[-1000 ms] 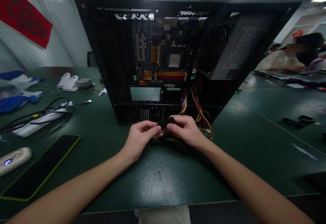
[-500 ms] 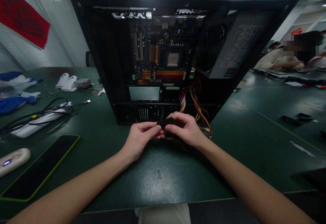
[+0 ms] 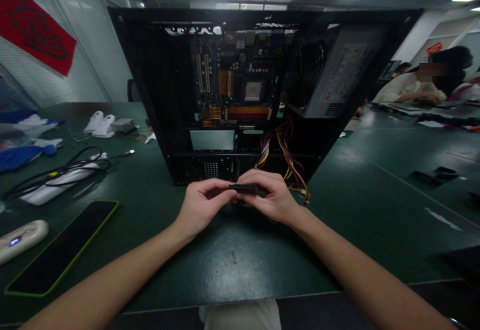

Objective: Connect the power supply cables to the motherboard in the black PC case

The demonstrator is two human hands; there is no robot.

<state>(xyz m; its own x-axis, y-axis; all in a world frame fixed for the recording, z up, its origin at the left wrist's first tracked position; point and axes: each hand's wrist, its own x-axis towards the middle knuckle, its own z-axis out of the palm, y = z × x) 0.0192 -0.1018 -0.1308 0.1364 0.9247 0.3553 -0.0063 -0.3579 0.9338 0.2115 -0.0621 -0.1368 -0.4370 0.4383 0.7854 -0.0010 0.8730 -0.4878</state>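
In front of the computer case (image 3: 174, 162), my two hands meet at a small black multi-pin connector (image 3: 243, 188), long and narrow with a row of notches on its edge. My left hand (image 3: 202, 201) pinches its left end between thumb and fingers. Around its right end close the fingers and thumb of my right hand (image 3: 272, 194). A bundle of coloured wires (image 3: 264, 152) drops from the case behind my right hand; where it ends is hidden. Inside the upright case are a motherboard (image 3: 236, 77) and a grey power supply (image 3: 341, 80).
More cables (image 3: 290, 155) with loose plugs hang at the case's lower right. On the left of the green table (image 3: 225, 280) lie a phone (image 3: 63, 250), a pale device (image 3: 24, 240) and a white power strip (image 3: 62, 182) with black cable. A person (image 3: 416, 85) sits at far right.
The connector has turned in my fingers, so its notched long edge now shows more clearly. Both hands keep their hold; the view has shifted slightly.
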